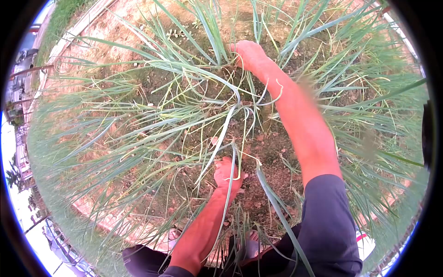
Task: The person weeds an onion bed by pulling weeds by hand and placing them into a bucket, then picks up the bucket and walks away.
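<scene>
Green onion plants (pixel 212 34) with long, thin leaves grow in clumps from bare soil. My right hand (pixel 249 53) reaches far forward to the base of one clump, its fingers curled down beside the stems. What those fingers grip, if anything, is hidden. Nearer my body, my left hand (pixel 227 174) is low over the soil with its fingers closed, and leaves cross in front of it. I cannot make out what is in it. Between the two hands, pale bent leaves (pixel 226 127) arch over the ground.
Dark soil (pixel 267 152) shows among the clumps. A pale border (pixel 69 41) edges the bed at the upper left. Dense leaves (pixel 369 92) spread on the right. My feet (pixel 253 236) are at the bottom, partly covered by leaves.
</scene>
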Demonstrator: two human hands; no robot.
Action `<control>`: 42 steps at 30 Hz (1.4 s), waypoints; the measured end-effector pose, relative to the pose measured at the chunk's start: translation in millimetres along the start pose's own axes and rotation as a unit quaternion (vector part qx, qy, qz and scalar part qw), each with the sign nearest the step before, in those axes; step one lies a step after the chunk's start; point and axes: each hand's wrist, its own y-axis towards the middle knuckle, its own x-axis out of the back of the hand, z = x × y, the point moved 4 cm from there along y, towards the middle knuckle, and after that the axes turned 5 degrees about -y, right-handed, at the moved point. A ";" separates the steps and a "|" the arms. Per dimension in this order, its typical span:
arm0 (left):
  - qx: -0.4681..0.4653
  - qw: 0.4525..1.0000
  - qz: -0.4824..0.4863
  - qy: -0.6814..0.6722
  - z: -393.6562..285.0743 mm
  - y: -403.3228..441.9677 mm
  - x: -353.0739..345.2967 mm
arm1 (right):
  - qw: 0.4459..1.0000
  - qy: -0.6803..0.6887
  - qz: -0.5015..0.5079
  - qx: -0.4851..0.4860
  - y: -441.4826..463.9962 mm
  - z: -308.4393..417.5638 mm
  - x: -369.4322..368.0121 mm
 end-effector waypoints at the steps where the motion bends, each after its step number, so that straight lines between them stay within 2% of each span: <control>1: -0.002 1.000 0.002 -0.006 0.7 0.1 0.3 | 1.000 -0.005 0.012 0.003 1.5 2.0 3.4; 7: 0.012 1.000 0.024 -0.007 2.3 1.0 0.2 | 0.997 -0.044 0.044 0.035 9.7 9.8 3.8; 10: 0.026 0.999 0.033 -0.002 -1.2 -0.7 4.7 | 1.000 -0.012 0.009 0.024 7.3 11.2 0.2; 13: 0.013 0.999 0.030 -0.024 1.7 -0.7 0.8 | 0.999 -0.042 -0.014 -0.024 3.3 5.9 -0.6; 15: -0.039 0.998 -0.031 0.037 2.8 0.3 -4.5 | 0.993 -0.024 -0.001 -0.116 17.7 -20.6 -5.5; 16: -0.018 0.999 -0.011 0.050 1.1 -2.1 -5.1 | 0.987 -0.013 0.010 -0.161 20.8 -28.1 -8.8; 19: -0.010 1.000 0.013 -0.020 4.1 2.0 -2.0 | 0.979 0.128 -0.049 -0.151 21.3 -34.3 6.8; 20: -0.014 0.999 0.010 -0.028 1.2 2.3 -1.0 | 0.966 0.218 -0.018 -0.140 15.8 -32.2 9.6; 23: -0.018 0.999 0.001 -0.047 3.6 0.9 -0.1 | 0.899 0.376 0.098 -0.201 17.9 -23.1 5.0; 24: -0.036 0.998 -0.021 -0.049 4.4 0.3 -0.5 | 0.910 0.349 0.101 -0.200 21.7 -23.2 0.3; 28: 0.013 0.999 -0.007 -0.038 5.7 3.9 -6.4 | 0.946 0.234 0.182 -0.130 31.6 -15.8 -16.6; 31: 0.012 1.000 0.017 -0.003 1.8 3.8 -1.3 | 0.966 0.116 0.209 -0.102 27.7 -7.1 -5.5; 34: -0.034 0.997 -0.056 0.030 9.5 9.6 -20.8 | 0.973 -0.007 0.215 -0.083 31.0 8.2 8.9; 36: -0.061 0.987 -0.143 0.035 16.3 12.3 -39.9 | 0.992 0.005 0.121 -0.031 36.3 3.5 -13.1; 37: -0.059 0.988 -0.142 0.035 14.3 9.6 -33.4 | 0.997 0.011 0.074 -0.004 39.7 -3.2 -32.4; 38: -0.057 0.988 -0.141 0.034 9.2 5.9 -20.3 | 0.990 -0.066 0.111 0.053 47.4 -6.4 -55.5; 41: -0.046 0.990 -0.133 0.014 6.5 3.9 -14.5 | 0.996 -0.022 0.087 0.002 33.0 5.2 -35.5; 42: -0.050 0.990 -0.131 0.004 7.7 3.6 -14.6 | 0.993 -0.054 0.102 0.001 33.9 9.5 -36.5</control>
